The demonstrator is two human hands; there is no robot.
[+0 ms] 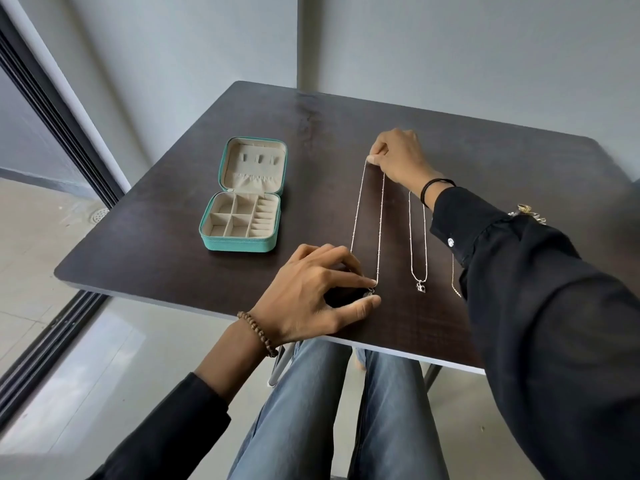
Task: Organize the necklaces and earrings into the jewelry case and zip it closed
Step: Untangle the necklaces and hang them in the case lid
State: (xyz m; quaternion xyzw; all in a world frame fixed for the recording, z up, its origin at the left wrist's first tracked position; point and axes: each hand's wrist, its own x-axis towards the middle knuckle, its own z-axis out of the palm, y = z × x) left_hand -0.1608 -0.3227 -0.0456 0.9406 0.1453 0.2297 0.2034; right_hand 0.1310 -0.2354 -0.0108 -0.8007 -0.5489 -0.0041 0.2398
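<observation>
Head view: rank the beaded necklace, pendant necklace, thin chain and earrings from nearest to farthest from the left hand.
From the left hand:
1. beaded necklace, its pendant end right at the fingertips.
2. pendant necklace, next one to the right.
3. thin chain, further right again.
4. earrings, farthest right and further back.

From my end this looked like a plain room in a home: a dark wood tabletop point(173, 244) set in a corner of bare grey walls point(450, 64), a dark-framed sliding glass door point(52, 109) at the left, glossy floor tiles point(121, 358), and 1 floor drain point(99, 214) just outside.
</observation>
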